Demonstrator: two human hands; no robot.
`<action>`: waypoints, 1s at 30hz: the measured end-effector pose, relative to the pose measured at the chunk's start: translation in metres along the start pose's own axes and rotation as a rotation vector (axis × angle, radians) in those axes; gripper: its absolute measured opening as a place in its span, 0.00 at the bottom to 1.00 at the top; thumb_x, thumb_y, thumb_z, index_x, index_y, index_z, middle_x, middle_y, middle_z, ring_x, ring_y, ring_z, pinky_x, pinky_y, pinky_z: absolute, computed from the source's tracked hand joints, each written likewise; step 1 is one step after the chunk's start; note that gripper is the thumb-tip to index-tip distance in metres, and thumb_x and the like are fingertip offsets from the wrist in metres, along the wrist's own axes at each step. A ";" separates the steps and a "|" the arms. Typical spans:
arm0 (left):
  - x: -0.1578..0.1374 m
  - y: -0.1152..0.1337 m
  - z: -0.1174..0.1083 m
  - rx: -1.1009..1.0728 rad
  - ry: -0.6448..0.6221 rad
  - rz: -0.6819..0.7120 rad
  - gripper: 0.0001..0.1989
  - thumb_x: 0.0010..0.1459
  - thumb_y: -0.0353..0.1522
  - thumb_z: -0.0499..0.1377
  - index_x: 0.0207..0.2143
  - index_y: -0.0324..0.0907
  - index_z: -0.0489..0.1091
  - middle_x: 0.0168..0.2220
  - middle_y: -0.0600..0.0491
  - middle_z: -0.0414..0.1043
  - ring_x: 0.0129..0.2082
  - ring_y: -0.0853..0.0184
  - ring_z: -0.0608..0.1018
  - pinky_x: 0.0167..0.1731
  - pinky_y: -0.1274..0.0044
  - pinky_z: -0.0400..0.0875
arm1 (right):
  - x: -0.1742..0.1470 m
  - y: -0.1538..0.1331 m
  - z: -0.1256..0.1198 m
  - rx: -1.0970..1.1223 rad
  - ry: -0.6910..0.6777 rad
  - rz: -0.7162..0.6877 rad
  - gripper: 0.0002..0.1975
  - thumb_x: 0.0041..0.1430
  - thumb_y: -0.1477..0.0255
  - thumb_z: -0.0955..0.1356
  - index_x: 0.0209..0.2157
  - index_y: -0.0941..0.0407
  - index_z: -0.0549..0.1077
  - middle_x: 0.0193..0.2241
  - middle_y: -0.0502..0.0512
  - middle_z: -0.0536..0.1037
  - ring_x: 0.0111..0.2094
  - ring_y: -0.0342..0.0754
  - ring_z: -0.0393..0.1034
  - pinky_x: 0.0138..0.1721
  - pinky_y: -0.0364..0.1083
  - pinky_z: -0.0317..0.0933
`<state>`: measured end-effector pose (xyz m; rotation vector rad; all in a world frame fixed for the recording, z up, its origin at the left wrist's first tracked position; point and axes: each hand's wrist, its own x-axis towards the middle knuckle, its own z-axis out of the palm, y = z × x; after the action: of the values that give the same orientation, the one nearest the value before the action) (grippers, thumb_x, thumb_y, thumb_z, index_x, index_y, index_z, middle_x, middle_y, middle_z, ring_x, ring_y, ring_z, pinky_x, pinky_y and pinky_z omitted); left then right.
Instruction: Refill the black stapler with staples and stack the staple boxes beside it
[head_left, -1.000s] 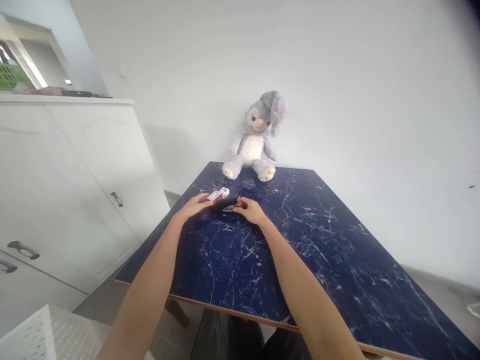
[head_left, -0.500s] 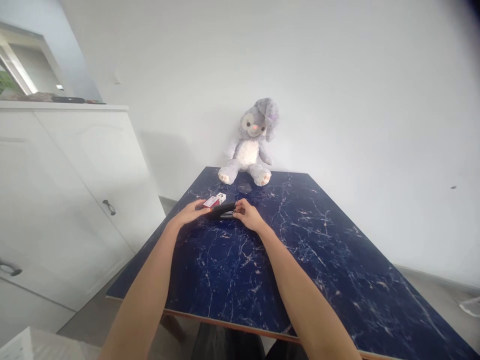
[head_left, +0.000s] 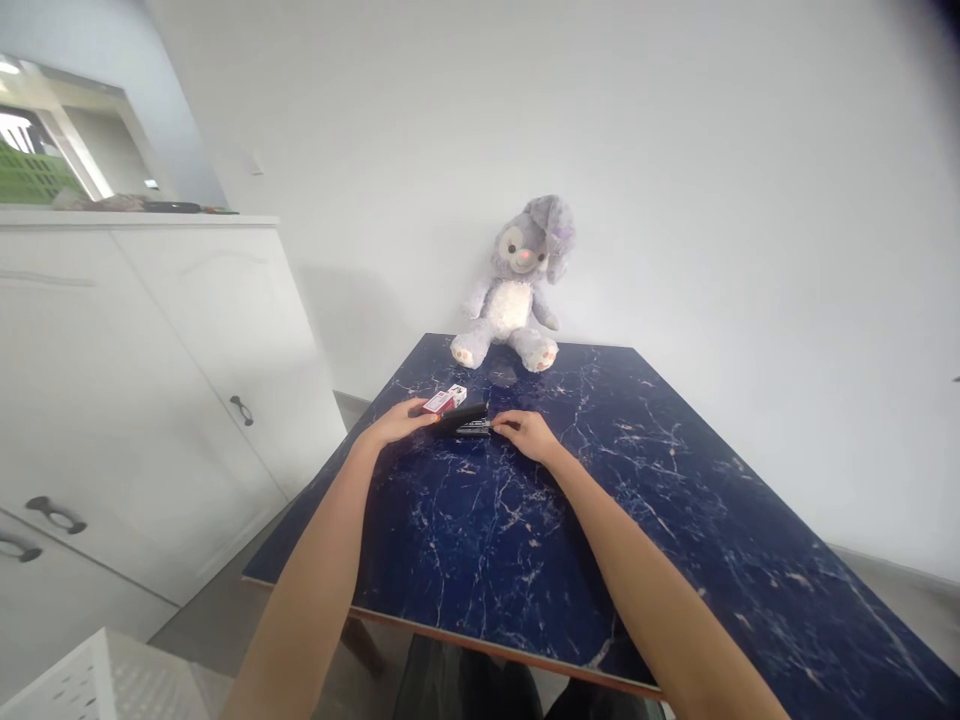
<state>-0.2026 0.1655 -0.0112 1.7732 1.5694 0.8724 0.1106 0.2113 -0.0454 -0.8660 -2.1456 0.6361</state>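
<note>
Left hand (head_left: 401,421) clamped on black stapler (head_left: 466,416) | right hand (head_left: 527,434) at its tip, grip unclear | both outstretched

No readable text; blurred print on box (head_left: 444,401)

Small parts lost at the hands, limbs and furniture cut off
The left hand's fingers (head_left: 418,421) hide one end of the black stapler-like thing (head_left: 463,416); what the right hand's fingers (head_left: 504,424) pinch at its other end is too small to tell, as is the print on the red-and-white box (head_left: 445,400); the forearms (head_left: 319,575), worktop (head_left: 712,510), white basket (head_left: 64,695) and cabinet (head_left: 210,310) run past the edges; the clutter (head_left: 112,203) atop the latter is blurred
</note>
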 end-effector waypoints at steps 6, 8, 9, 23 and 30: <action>-0.001 0.000 0.002 -0.036 0.028 -0.039 0.32 0.49 0.52 0.65 0.55 0.51 0.73 0.57 0.51 0.74 0.56 0.51 0.74 0.58 0.66 0.64 | -0.003 0.003 -0.001 -0.185 0.084 0.023 0.11 0.59 0.76 0.65 0.40 0.53 0.78 0.38 0.54 0.78 0.40 0.49 0.70 0.47 0.49 0.64; -0.002 0.000 0.004 -0.034 0.038 -0.047 0.32 0.49 0.52 0.65 0.55 0.50 0.74 0.56 0.51 0.74 0.56 0.51 0.74 0.58 0.66 0.64 | -0.004 0.001 -0.001 -0.263 0.112 0.054 0.12 0.57 0.78 0.65 0.41 0.55 0.76 0.37 0.55 0.76 0.40 0.50 0.68 0.48 0.50 0.63; -0.002 0.000 0.005 -0.028 0.047 -0.052 0.32 0.49 0.52 0.65 0.55 0.50 0.74 0.56 0.51 0.75 0.56 0.51 0.74 0.57 0.66 0.64 | -0.005 0.000 -0.001 -0.298 0.117 0.043 0.12 0.56 0.78 0.65 0.42 0.55 0.76 0.38 0.55 0.76 0.41 0.51 0.67 0.49 0.51 0.62; 0.003 0.005 0.020 0.218 0.279 -0.011 0.23 0.57 0.49 0.59 0.48 0.46 0.78 0.51 0.50 0.78 0.51 0.51 0.77 0.52 0.67 0.69 | -0.012 -0.020 0.003 -0.538 0.008 -0.147 0.15 0.65 0.75 0.62 0.50 0.54 0.74 0.51 0.59 0.71 0.49 0.56 0.63 0.54 0.54 0.59; 0.011 -0.003 0.023 0.063 0.449 0.081 0.18 0.56 0.38 0.61 0.48 0.45 0.76 0.50 0.50 0.78 0.49 0.59 0.78 0.52 0.69 0.71 | -0.013 -0.026 0.001 -0.588 -0.018 -0.172 0.15 0.65 0.76 0.61 0.49 0.54 0.73 0.52 0.61 0.71 0.49 0.57 0.63 0.51 0.54 0.58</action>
<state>-0.1853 0.1759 -0.0269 1.7774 1.8243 1.3462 0.1069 0.1843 -0.0346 -0.9551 -2.4288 -0.0898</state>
